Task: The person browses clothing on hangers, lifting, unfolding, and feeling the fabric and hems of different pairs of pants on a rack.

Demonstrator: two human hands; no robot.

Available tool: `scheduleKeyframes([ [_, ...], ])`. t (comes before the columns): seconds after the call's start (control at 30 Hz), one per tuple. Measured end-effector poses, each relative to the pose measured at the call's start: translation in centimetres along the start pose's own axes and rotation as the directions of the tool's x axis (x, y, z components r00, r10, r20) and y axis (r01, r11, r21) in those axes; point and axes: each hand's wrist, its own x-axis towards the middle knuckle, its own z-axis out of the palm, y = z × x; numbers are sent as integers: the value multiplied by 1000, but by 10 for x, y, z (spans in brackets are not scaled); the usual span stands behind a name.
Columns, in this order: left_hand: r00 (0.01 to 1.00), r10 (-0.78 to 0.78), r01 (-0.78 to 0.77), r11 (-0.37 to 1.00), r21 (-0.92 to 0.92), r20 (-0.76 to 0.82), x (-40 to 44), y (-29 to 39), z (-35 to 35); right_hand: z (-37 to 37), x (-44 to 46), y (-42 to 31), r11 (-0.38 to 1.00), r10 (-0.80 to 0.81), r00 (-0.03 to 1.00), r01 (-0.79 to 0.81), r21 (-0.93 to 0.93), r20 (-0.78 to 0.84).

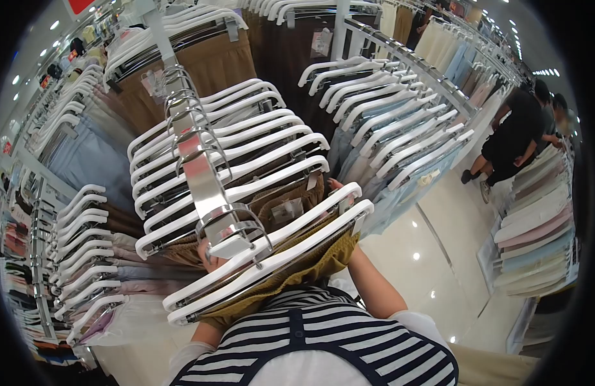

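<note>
White hangers with clips hang along a metal rail (204,186) in front of me. The two nearest carry mustard-olive corduroy garments (310,273), close against my striped top. Just beyond them is a brown garment (271,202) with a clear tag or packet (287,210) on it. My left hand (211,257) is among the garments under the rail, behind the nearest hangers, mostly hidden. On the other side, my right hand (336,184) shows only a little beside the brown garment, near the hanger ends. Hangers and cloth cover the fingers of both hands.
Blue garments on white hangers (400,128) hang to the right. More hangers (85,251) with pale clothes line the left. Brown trousers (213,64) hang ahead. A person in black (513,128) stands by a rack of folded-looking pale garments (535,225) on the tiled floor (432,257).
</note>
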Motion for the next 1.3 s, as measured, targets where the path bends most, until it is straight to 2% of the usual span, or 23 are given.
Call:
scheduleKeyframes([
  [0.17, 999, 29, -26, 989, 144, -18, -14, -22, -2, -17, 15, 4, 991, 64, 997, -70, 118, 52],
  [0.23, 999, 30, -26, 989, 144, -25, -22, -29, 4, -24, 13, 9, 916, 285, 956, -248, 315, -75],
  [0.33, 1000, 1, -1, 1000, -19, 5, -25, -37, -4, -24, -1, 2, 987, 158, 974, -156, 24, -164],
  [0.37, 999, -15, 19, 994, -104, 35, -23, -39, -12, -23, -4, -2, 980, 54, 989, -79, -185, -137],
  [0.4, 996, -69, 64, 994, -87, -49, -14, -23, -26, -23, -4, -8, 952, 80, 980, -130, -278, -182],
  [0.43, 984, -122, 112, 991, -79, -134, -5, -8, -40, -23, -6, -11, 954, 13, 986, -62, -295, -164],
  [0.47, 985, -94, 106, 991, 78, -146, 7, -4, -55, -23, -9, -13, 951, -54, 988, 7, -310, -145],
  [0.5, 986, -65, 101, 966, 238, -154, 12, -3, -63, -12, -8, -23, 988, 4, 980, -34, -150, -197],
  [0.57, 961, -92, 167, 943, 287, -259, 10, -20, -67, -15, 1, -30, 981, -76, 997, 68, -183, -33],
  [0.6, 943, -136, 219, 941, 258, -305, 11, -27, -67, -12, 3, -37, 980, -50, 995, 32, -198, -85],
  [0.67, 902, -311, 365, 920, 144, -299, 10, -34, -72, -5, 3, -49, 934, -206, 976, 175, -312, -67],
  [0.7, 900, -314, 370, 917, 150, -303, 11, -36, -75, -3, 4, -53, 902, -289, 956, 257, -347, -43],
  [0.73, 872, -365, 378, 925, -25, -325, 14, -39, -77, -2, 4, -60, 904, -284, 958, 254, -344, -37],
  [0.8, 826, -461, 357, 873, -333, -323, 17, -46, -79, 9, 7, -77, 711, -436, 895, 408, -573, 96],
  [0.83, 823, -463, 361, 874, -326, -330, 17, -51, -83, 18, 7, -87, 714, -432, 896, 410, -568, 104],
  [0.9, 759, -648, 516, 543, -662, 59, 20, -60, -98, 37, 8, -105, 437, -427, 850, 492, -753, 308],
  [0.97, 793, -605, 503, 594, -628, 63, 28, -61, -110, 52, 10, -114, 241, -423, 774, 597, -766, 471],
  [1.03, 925, -371, 350, 736, -579, 87, 35, -60, -121, 73, 9, -122, 203, -368, 739, 656, -727, 564],
  [1.07, 941, -316, 327, 748, -577, 123, 40, -56, -129, 80, 11, -127, 114, -312, 703, 695, -710, 639],
  [1.1, 940, -322, 326, 751, -574, 112, 46, -49, -138, 86, 13, -130, 81, -244, 667, 737, -671, 704],
  [1.2, 970, -49, 162, 861, -483, 239, 64, -21, -157, 98, 11, -131, -29, -103, 602, 794, -607, 792],
  [1.23, 971, -58, 167, 862, -479, 233, 66, -15, -159, 100, 10, -131, -28, -98, 594, 800, -599, 798],
  [1.3, 916, 113, 90, 879, -468, 386, 66, -4, -159, 104, 6, -135, -12, -39, 588, 808, -589, 808],
])
